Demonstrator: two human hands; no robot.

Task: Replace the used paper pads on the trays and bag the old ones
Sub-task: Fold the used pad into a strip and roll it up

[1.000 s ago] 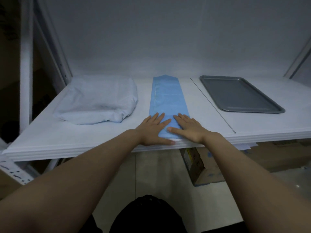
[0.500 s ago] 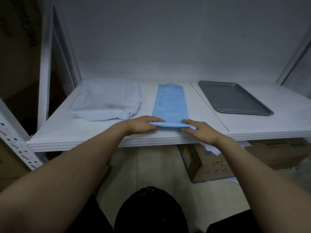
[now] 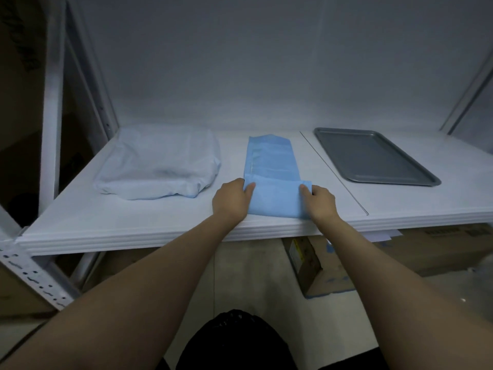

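Note:
A long blue paper pad [image 3: 270,161] lies folded into a strip on the white shelf [image 3: 149,220], running from the front edge toward the back. Its near end is doubled over away from me. My left hand [image 3: 233,200] grips the left edge of that folded flap, thumb on top. My right hand [image 3: 318,201] grips the right edge the same way. A bare grey metal tray [image 3: 373,156] sits on the shelf to the right, apart from both hands. A white translucent bag [image 3: 160,166] holding something bulky lies to the left.
The shelf has a white back wall and slanted metal uprights [image 3: 101,102] on each side. A thin seam [image 3: 333,172] runs across the shelf between pad and tray. Cardboard boxes [image 3: 314,265] stand on the floor below the shelf.
Both hands went from pressing flat on the pad's near end to lifting it and folding it over away from me. My view shifted slightly.

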